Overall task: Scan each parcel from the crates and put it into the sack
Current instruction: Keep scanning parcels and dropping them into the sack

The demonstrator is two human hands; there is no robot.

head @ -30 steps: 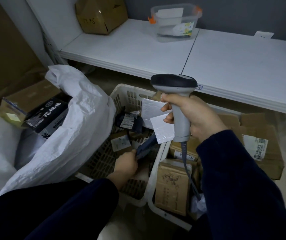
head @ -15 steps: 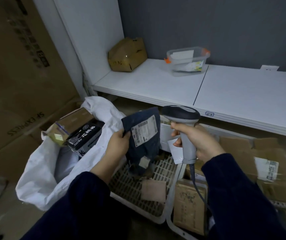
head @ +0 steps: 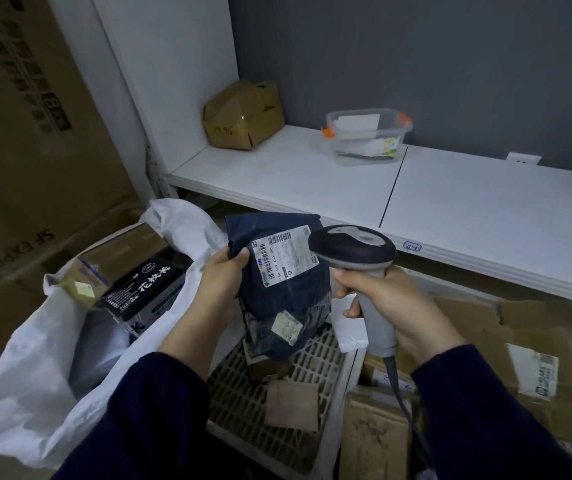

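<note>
**Dark parcel held up beside the scanner, above the crate**

The left hand (head: 223, 271) reaches forward from a dark sleeve. Its thumb lies across the front of a dark blue parcel (head: 288, 296) and the fingers wrap behind its left edge, so the parcel is gripped upright with its printed face towards the camera. The right hand (head: 390, 299) is curled round the grey handle of a scanner (head: 353, 249), forefinger at the trigger. The scanner's dark head sits just beside the parcel's upper right corner, and its cable drops past the wrist.

The parcel carries a white shipping label (head: 284, 259), set at a tilt, with a barcode along its upper edge and a sideways line that seems to read "15H 159 A03 280"; the smaller print is too fine to read. A second, smaller pale sticker (head: 288, 325) sits lower down. The wrapping is a soft, creased plastic bag, glossy and wrinkled at the bottom.

The parcel hangs over the white lattice crate (head: 239, 410), between the scanner and the white sack (head: 28, 386) on the left. In the sack lies a black box (head: 142, 292) with white Chinese characters. The big carton (head: 17, 168) behind reads "SF EXPRESS", and a tag (head: 412, 247) on the shelf edge reads "4-1".
</note>
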